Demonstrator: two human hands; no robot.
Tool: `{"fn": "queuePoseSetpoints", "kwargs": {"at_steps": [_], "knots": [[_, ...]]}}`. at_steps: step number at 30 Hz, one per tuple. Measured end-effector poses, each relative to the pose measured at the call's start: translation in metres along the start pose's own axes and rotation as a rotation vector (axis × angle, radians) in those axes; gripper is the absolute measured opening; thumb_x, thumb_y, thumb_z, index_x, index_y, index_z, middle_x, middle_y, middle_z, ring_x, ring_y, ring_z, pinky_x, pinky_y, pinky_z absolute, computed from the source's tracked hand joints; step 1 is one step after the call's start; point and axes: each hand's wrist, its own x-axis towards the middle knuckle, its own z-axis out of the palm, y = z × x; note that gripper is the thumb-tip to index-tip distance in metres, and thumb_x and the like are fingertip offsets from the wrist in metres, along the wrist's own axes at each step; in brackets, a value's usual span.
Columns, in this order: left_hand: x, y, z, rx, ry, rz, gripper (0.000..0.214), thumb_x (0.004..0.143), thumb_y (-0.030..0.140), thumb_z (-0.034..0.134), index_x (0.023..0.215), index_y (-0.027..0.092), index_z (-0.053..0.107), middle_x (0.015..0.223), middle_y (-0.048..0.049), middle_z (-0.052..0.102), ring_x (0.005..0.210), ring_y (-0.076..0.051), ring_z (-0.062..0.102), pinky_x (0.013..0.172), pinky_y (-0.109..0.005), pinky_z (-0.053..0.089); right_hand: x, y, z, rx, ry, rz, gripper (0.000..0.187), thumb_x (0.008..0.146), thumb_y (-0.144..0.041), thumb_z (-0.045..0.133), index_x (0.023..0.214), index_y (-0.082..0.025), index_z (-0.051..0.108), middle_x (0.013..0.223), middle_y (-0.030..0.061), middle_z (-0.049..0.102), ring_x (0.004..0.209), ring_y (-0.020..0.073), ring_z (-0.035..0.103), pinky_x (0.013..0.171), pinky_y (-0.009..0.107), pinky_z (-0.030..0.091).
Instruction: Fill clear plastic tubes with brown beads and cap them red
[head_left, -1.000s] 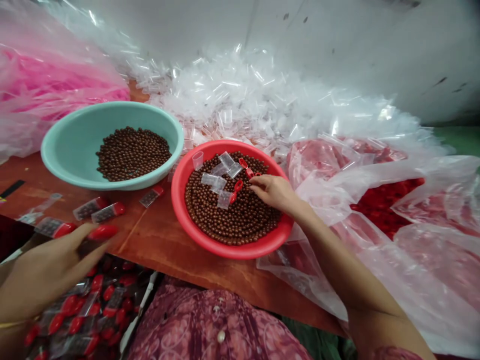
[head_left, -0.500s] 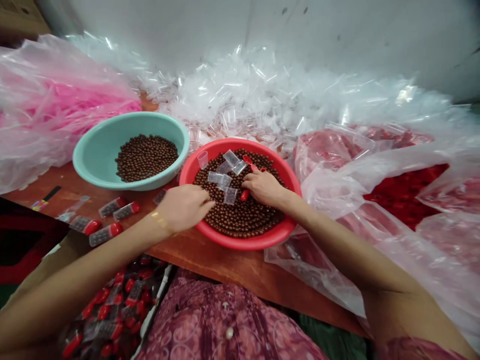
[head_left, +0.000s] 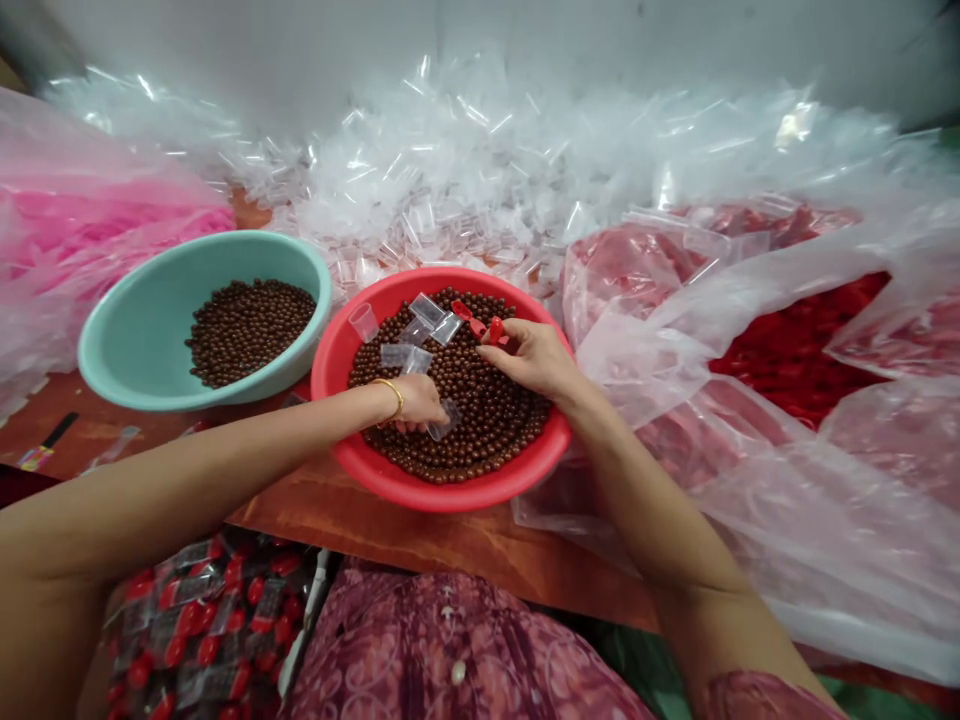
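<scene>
My left hand [head_left: 417,402] reaches into the red basin [head_left: 442,497], its fingers closed on a clear plastic container [head_left: 445,422] low over the brown balls [head_left: 487,420]. Between the thumb and fingers of my right hand [head_left: 536,355] is a small red cap [head_left: 496,330], held above the basin's right side. Two more red caps [head_left: 468,318] lie on the balls just left of it. Several clear containers [head_left: 427,311] rest on the balls towards the back left, and one [head_left: 364,321] leans at the basin's left wall.
A turquoise basin [head_left: 112,345] with brown balls stands to the left. Clear containers [head_left: 480,170] are heaped along the wall. An opened bag of red caps [head_left: 795,350] lies at right, a bag of pink pieces [head_left: 105,225] at left. Filled, red-capped containers [head_left: 202,620] are piled below the table edge.
My left hand has moved right into the red basin and grasped a clear container. My right hand has lifted a red cap from the balls. The view has shifted slightly.
</scene>
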Motion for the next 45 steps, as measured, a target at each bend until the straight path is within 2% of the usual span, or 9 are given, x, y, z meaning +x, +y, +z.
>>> {"fn": "queuePoseSetpoints", "kwargs": {"at_steps": [3,11,18,25,31,34,38,41,45], "knots": [[0.016,0.009,0.005,-0.142,-0.046,-0.058,0.026,0.071,0.025,0.06,0.048,0.015,0.051,0.039,0.0031,0.05,0.038,-0.008,0.049,0.042,-0.018,0.04,0.0,-0.004,-0.003,0.048,0.021,0.002,0.021,0.074,-0.037,0.059,0.074,-0.016,0.061,0.066,-0.001,0.056,0.059,0.0104,0.046,0.055,0.023,0.036],[0.059,0.026,0.015,-0.415,0.248,0.161,0.013,0.077,0.024,0.06,0.081,0.013,0.056,0.056,0.0032,0.055,0.048,-0.008,0.053,0.047,-0.019,0.043,0.004,-0.002,-0.002,0.177,0.166,0.023,0.018,0.074,-0.035,0.061,0.076,-0.018,0.061,0.074,0.0004,0.063,0.066,0.0124,0.056,0.065,0.026,0.045],[0.026,0.01,0.001,-0.715,0.306,0.495,0.021,0.065,0.014,0.066,0.083,0.013,0.055,0.074,0.0046,0.06,0.071,-0.007,0.057,0.077,-0.023,0.046,0.005,-0.004,-0.005,0.434,0.409,0.122,0.019,0.064,-0.031,0.069,0.076,-0.019,0.062,0.071,-0.0006,0.063,0.059,0.011,0.059,0.058,0.026,0.049],[-0.012,0.002,0.002,-1.013,0.102,0.607,0.039,0.061,0.02,0.076,0.094,0.011,0.058,0.092,-0.0037,0.066,0.083,-0.011,0.061,0.085,-0.027,0.046,-0.007,-0.028,-0.006,0.655,0.353,0.187,0.024,0.06,-0.033,0.076,0.072,-0.02,0.06,0.089,0.0014,0.069,0.067,0.0129,0.066,0.059,0.027,0.055],[-0.021,0.005,0.01,-1.076,0.056,0.648,0.041,0.065,0.032,0.075,0.096,0.013,0.055,0.085,-0.001,0.062,0.074,-0.01,0.06,0.076,-0.028,0.05,-0.019,-0.053,0.009,0.659,0.356,0.108,0.021,0.061,-0.033,0.076,0.071,-0.02,0.063,0.086,0.0015,0.072,0.081,0.0155,0.068,0.08,0.033,0.055],[-0.023,0.004,0.009,-1.042,0.09,0.731,0.036,0.068,0.028,0.073,0.095,0.015,0.053,0.088,-0.0004,0.061,0.079,-0.01,0.059,0.078,-0.027,0.049,-0.025,-0.053,0.013,0.679,0.353,0.183,0.021,0.062,-0.036,0.075,0.074,-0.02,0.067,0.074,-0.0008,0.071,0.064,0.0125,0.064,0.066,0.028,0.054],[-0.021,0.003,0.005,-0.995,0.226,0.835,0.032,0.068,0.02,0.071,0.094,0.015,0.053,0.094,-0.0012,0.061,0.087,-0.012,0.058,0.084,-0.027,0.046,-0.03,-0.051,0.014,0.639,0.37,0.226,0.023,0.062,-0.037,0.074,0.077,-0.019,0.07,0.053,-0.0056,0.061,0.042,0.0067,0.05,0.045,0.02,0.043],[-0.019,0.003,0.004,-0.982,0.282,0.855,0.035,0.068,0.02,0.07,0.099,0.015,0.055,0.1,-0.0033,0.061,0.092,-0.014,0.058,0.087,-0.028,0.045,-0.033,-0.054,0.015,0.581,0.381,0.171,0.021,0.065,-0.035,0.071,0.078,-0.019,0.07,0.047,-0.0072,0.056,0.04,0.0063,0.047,0.044,0.02,0.041],[-0.021,0.002,0.002,-0.944,0.294,0.839,0.032,0.068,0.02,0.069,0.097,0.013,0.057,0.099,-0.0046,0.062,0.092,-0.014,0.057,0.086,-0.028,0.044,-0.036,-0.059,0.015,0.56,0.332,0.152,0.011,0.066,-0.03,0.067,0.07,-0.02,0.065,0.056,-0.0036,0.065,0.045,0.0105,0.057,0.051,0.025,0.049]]}}
